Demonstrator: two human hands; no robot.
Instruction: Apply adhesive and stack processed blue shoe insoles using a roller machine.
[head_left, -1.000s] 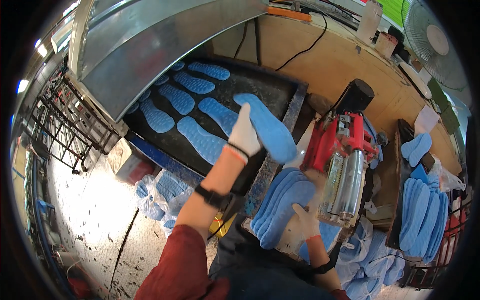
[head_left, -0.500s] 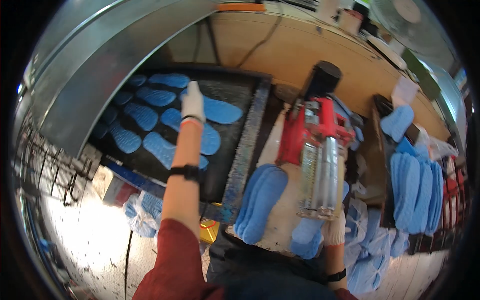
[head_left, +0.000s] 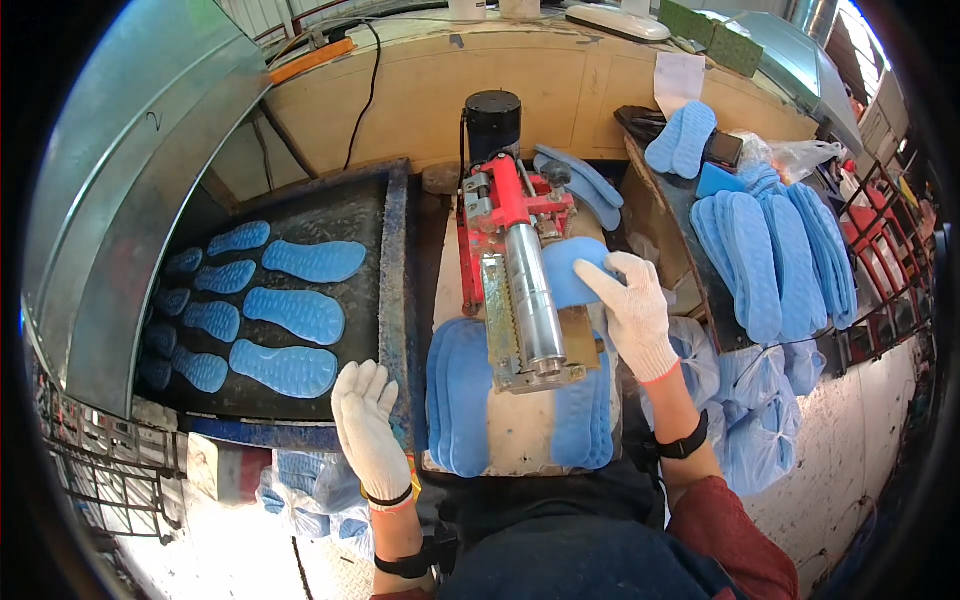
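Note:
My right hand [head_left: 636, 308], in a white knit glove, pinches a blue insole [head_left: 570, 265] between thumb and fingers. That insole lies at the right side of the metal roller [head_left: 536, 300] of a red machine [head_left: 512, 190]; its left end is hidden behind the roller. My left hand [head_left: 368, 428], also gloved, is open and holds nothing, above the near right corner of a black tray [head_left: 366, 225]. Several blue insoles [head_left: 296, 316] lie in rows on the tray. Left of the roller stands a stack of insoles [head_left: 462, 405], and another stack [head_left: 582, 412] sits to its right.
A side shelf at right carries piles of insoles [head_left: 752, 255]. Below it hang or lie plastic bags of insoles [head_left: 755, 415]. A metal hood [head_left: 140, 150] overhangs the tray's left part. Behind the machine are curved insoles [head_left: 585, 185] and a wooden panel [head_left: 420, 95].
The head view has turned to the right. My left hand has come back from the insoles on the tray to its near corner. My right hand has risen beside the roller with an insole.

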